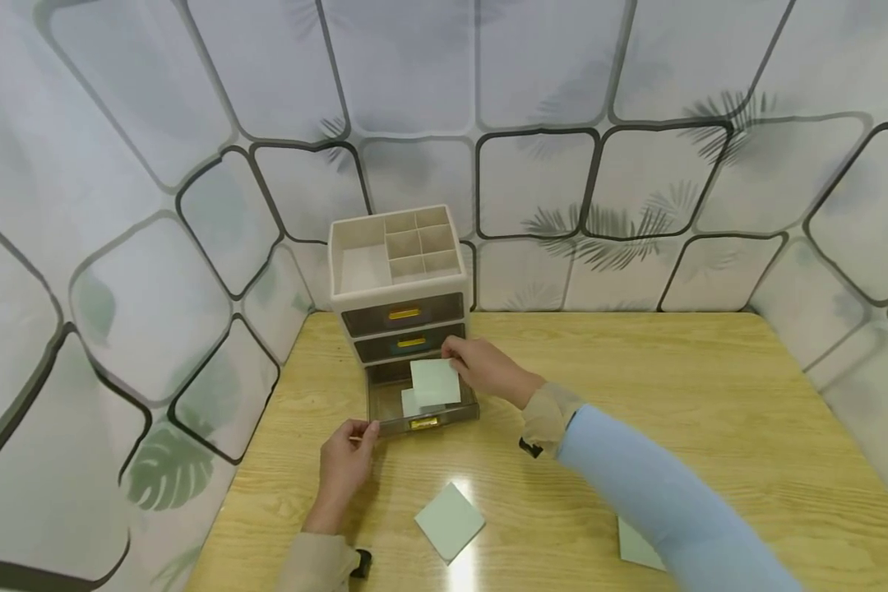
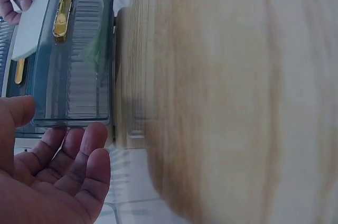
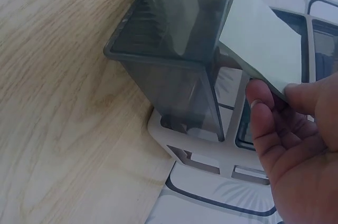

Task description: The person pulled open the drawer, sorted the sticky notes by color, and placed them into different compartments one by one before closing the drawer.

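Observation:
My right hand (image 1: 492, 370) pinches a light green paper square (image 1: 435, 381) by its edge between thumb and fingers, above the pulled-out bottom drawer (image 1: 386, 401). In the right wrist view, the paper (image 3: 264, 36) tilts beside the drawer's smoky clear front (image 3: 158, 28). Another pale green paper (image 1: 410, 403) lies inside the drawer, partly covered by the held one. At the drawer's left front corner is my left hand (image 1: 346, 460). Its loosely bent fingers (image 2: 95, 166) touch the drawer's side, and the thumb lies near the top edge.
The white drawer unit (image 1: 333, 271) stands against the patterned wall, with two upper drawers closed and a divided tray on top. One green paper square (image 1: 450, 523) lies on the wooden table (image 1: 562, 510). Another (image 1: 639, 547) shows partly behind the right forearm.

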`<action>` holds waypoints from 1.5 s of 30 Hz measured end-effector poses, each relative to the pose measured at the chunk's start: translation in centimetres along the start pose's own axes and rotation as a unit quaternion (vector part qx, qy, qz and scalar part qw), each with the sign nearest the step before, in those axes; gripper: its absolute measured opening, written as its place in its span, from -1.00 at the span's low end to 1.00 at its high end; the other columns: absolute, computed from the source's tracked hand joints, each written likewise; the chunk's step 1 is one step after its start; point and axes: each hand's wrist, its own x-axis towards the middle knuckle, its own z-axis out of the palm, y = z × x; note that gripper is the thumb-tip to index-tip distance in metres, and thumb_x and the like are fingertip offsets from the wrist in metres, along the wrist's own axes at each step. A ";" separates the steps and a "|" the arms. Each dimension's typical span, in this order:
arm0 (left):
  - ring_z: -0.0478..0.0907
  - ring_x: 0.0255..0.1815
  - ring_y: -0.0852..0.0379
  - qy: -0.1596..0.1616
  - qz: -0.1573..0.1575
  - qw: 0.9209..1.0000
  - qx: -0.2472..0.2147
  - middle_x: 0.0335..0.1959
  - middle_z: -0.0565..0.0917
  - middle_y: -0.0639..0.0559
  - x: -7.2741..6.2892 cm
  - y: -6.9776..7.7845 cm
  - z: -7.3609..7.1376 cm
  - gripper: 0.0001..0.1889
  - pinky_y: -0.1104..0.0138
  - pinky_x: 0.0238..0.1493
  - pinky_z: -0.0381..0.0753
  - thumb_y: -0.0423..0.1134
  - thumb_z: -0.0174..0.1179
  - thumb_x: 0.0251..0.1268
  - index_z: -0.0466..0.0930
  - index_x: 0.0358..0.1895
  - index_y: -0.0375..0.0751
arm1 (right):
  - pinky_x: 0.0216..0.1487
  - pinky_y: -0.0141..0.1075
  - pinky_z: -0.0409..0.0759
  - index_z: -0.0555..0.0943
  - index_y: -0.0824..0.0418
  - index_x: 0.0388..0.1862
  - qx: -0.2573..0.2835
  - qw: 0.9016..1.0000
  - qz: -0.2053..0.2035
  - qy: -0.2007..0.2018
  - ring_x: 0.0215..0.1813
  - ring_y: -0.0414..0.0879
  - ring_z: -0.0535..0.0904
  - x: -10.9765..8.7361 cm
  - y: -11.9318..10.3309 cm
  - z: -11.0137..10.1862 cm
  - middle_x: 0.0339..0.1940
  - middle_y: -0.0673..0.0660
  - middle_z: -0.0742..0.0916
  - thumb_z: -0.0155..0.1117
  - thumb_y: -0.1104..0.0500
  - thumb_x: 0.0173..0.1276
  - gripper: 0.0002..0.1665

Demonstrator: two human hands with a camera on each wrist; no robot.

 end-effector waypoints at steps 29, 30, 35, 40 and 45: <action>0.73 -0.20 0.00 0.003 0.007 1.000 -0.001 -0.18 0.80 -0.19 -0.1 0.1 -0.1 -0.65 0.29 -0.27 0.66 -0.06 0.20 0.65 0.70 -0.04 -0.35 | 0.10 -0.13 0.72 0.61 0.21 0.15 -0.042 0.999 -0.001 -0.033 -0.01 0.02 0.75 2.0 -0.9 3.8 0.10 0.20 0.78 0.12 0.30 0.69 -0.81; 0.73 -0.21 0.01 0.004 0.008 1.000 -0.002 -0.18 0.80 -0.18 -0.1 0.0 -0.1 -0.65 0.30 -0.27 0.66 -0.06 0.20 0.65 0.70 -0.05 -0.35 | 0.10 -0.13 0.72 0.62 0.21 0.15 -0.044 0.999 -0.004 -0.033 -0.02 0.02 0.76 2.0 -0.8 3.8 0.10 0.21 0.79 0.13 0.31 0.68 -0.80; 0.71 -0.23 0.06 0.008 0.010 1.000 -0.003 -0.21 0.81 -0.17 -0.1 -0.1 0.1 -0.66 0.33 -0.29 0.63 -0.06 0.21 0.64 0.70 -0.06 -0.34 | 0.08 -0.14 0.73 0.62 0.22 0.17 -0.057 0.998 -0.012 -0.033 -0.04 0.02 0.77 2.0 -0.4 4.1 0.13 0.21 0.79 0.14 0.31 0.67 -0.79; 0.70 -0.25 0.08 0.008 0.010 1.000 -0.002 -0.23 0.81 -0.15 -0.1 -0.1 0.2 -0.66 0.33 -0.29 0.61 -0.06 0.21 0.64 0.71 -0.06 -0.34 | 0.09 -0.15 0.73 0.63 0.21 0.19 -0.062 0.997 -0.004 -0.037 -0.01 0.03 0.78 2.1 -0.2 4.2 0.14 0.20 0.79 0.15 0.30 0.68 -0.77; 0.71 -0.23 0.06 0.014 0.006 1.000 0.004 -0.22 0.81 -0.17 -0.1 -0.1 0.2 -0.67 0.30 -0.27 0.62 -0.07 0.22 0.63 0.71 -0.06 -0.33 | 0.04 -0.17 0.74 0.64 0.18 0.19 -0.071 0.997 0.003 -0.042 -0.08 -0.01 0.77 2.4 0.1 4.6 0.08 0.18 0.81 0.14 0.27 0.69 -0.77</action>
